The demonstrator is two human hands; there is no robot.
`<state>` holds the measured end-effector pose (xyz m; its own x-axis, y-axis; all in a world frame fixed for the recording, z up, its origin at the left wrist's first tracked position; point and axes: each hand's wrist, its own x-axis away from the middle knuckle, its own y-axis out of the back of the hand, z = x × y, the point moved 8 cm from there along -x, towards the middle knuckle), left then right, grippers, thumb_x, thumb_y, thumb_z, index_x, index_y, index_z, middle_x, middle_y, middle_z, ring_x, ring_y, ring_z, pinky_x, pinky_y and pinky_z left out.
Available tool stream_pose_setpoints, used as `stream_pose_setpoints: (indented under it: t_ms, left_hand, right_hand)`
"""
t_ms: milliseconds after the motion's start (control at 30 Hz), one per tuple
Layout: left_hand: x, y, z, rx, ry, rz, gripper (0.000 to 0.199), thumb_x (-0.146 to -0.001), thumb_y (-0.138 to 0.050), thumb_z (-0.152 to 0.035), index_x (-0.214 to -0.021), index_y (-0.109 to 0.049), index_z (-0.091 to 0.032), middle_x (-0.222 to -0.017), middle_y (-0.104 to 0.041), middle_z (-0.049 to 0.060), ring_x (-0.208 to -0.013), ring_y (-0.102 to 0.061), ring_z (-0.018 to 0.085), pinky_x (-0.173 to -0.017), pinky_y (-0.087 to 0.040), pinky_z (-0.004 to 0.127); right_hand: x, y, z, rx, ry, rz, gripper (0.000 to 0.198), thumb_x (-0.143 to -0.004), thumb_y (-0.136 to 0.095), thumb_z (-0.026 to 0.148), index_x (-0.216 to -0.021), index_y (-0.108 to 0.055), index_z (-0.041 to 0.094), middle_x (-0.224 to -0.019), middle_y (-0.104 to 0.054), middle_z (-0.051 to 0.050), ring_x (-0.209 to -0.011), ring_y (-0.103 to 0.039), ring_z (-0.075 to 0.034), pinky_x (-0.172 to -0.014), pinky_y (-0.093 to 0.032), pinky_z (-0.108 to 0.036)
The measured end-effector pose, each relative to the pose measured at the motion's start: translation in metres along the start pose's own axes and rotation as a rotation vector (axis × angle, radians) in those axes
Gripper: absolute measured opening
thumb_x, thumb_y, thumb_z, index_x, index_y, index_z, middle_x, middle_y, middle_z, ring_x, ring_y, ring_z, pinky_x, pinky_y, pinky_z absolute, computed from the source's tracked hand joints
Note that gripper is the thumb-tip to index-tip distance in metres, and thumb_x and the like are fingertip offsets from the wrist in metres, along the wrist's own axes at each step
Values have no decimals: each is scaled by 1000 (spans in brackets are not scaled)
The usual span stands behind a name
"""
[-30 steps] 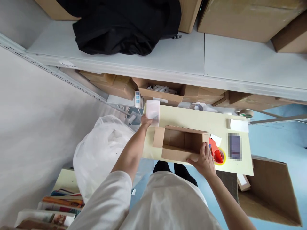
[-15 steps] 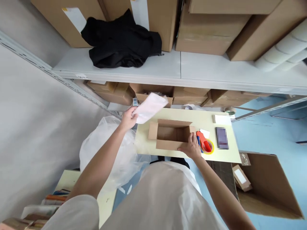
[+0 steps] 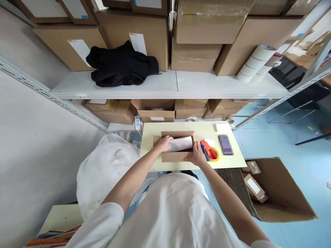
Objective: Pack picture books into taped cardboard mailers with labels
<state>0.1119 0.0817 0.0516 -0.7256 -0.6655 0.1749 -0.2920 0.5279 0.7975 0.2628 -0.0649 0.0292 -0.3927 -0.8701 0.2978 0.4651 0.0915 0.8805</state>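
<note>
On the pale yellow table [image 3: 152, 125] stands a small open cardboard box [image 3: 176, 157] with its flaps out. My left hand [image 3: 164, 143] grips the left end of a white wrapped packet [image 3: 180, 143], which lies lengthwise in the box opening. What is inside the wrapping is hidden. At the box's right end, my right hand [image 3: 197, 155] holds the cardboard wall, thumb along the front flap. Just right of that hand lies a red and blue tape dispenser [image 3: 210, 151] with a yellow-rimmed roll.
A blurred dark phone-like item [image 3: 226, 144] and white cards [image 3: 222, 127] lie on the table's right. White plastic film [image 3: 106, 168] bulges at the left. A large open carton [image 3: 284, 193] stands right. Above is a shelf [image 3: 165, 84] with boxes and a black garment [image 3: 121, 65].
My left hand has brought the white packet down and right, from above the table into the box. My right hand stays at the box's right end. The head view has shifted.
</note>
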Motion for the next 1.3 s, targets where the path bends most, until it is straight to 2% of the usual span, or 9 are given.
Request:
stream_pose_setpoints:
  t_ms: [167,300,467,567,700,867,1033,1133,1300]
  left_hand:
    - [-1,0,-13,7,-42,-36,45,-73,-50,-2,-112,-61,-21,-116,-64,8,-111,-58,23,-96,-44,32]
    - [33,22,-12,-4,-58,-228,46,-81,-54,-16,-127,-50,-22,-141,-45,10,-136,-34,27,-113,-22,44]
    - [90,45,58,277,383,-679,84,-71,-70,-28,-141,-25,-15,-147,-30,23,-136,-32,34,-107,-33,48]
    - [87,18,80,664,446,-598,74,-76,-65,-24,-140,-27,-17,-135,-48,20,-119,-55,25,-96,-47,40]
    - [78,4,69,738,325,-559,45,-83,-54,-23,-127,-48,-18,-123,-61,13,-109,-61,19,-95,-48,35]
    - [77,4,30,400,43,-295,47,-83,-54,-42,-122,-57,-16,-135,-52,14,-127,-47,24,-106,-38,39]
    - [81,8,13,70,-157,5,91,-52,-78,-57,-130,-53,-17,-145,-38,18,-136,-31,34,-113,-22,48]
    - [81,9,17,11,-169,34,93,-47,-82,-53,-130,-53,-23,-144,-40,15,-136,-33,32,-113,-20,48]
    - [81,0,25,78,-189,-67,59,-72,-68,-44,-126,-57,-21,-141,-45,13,-135,-36,27,-110,-32,43]
  right_hand:
    - [-4,3,1,-3,-4,52,120,-59,-74,49,-147,-4,8,-155,-7,-20,-143,-5,-30,-111,-23,-44]
    - [-4,10,-2,-84,35,15,114,-59,-73,52,-147,-14,9,-155,-3,-20,-143,0,-32,-113,-19,-44]
    - [-13,42,-39,-391,-82,-275,88,-72,-58,56,-141,-28,11,-151,-19,-22,-139,-22,-35,-108,-31,-48]
    - [-22,46,-48,-598,-62,-265,74,-79,-49,49,-140,-30,12,-133,-50,-20,-120,-52,-30,-98,-43,-47]
    - [-24,43,-30,-634,68,-212,53,-83,-43,41,-130,-45,16,-120,-61,-14,-103,-62,-24,-90,-50,-42]
    - [-15,31,7,-308,288,-74,48,-86,-43,43,-125,-55,19,-134,-52,-11,-124,-49,-25,-102,-40,-45]
    - [-12,26,3,-93,431,138,49,-87,-33,23,-133,-50,20,-149,-36,-7,-138,-31,-21,-113,-25,-44]
    - [-11,24,-9,-100,421,246,60,-78,-40,14,-137,-46,25,-152,-29,-2,-138,-30,-22,-112,-27,-44]
    - [-8,20,-12,-122,394,323,80,-66,-45,7,-142,-35,31,-154,-17,3,-137,-32,-22,-107,-34,-43]
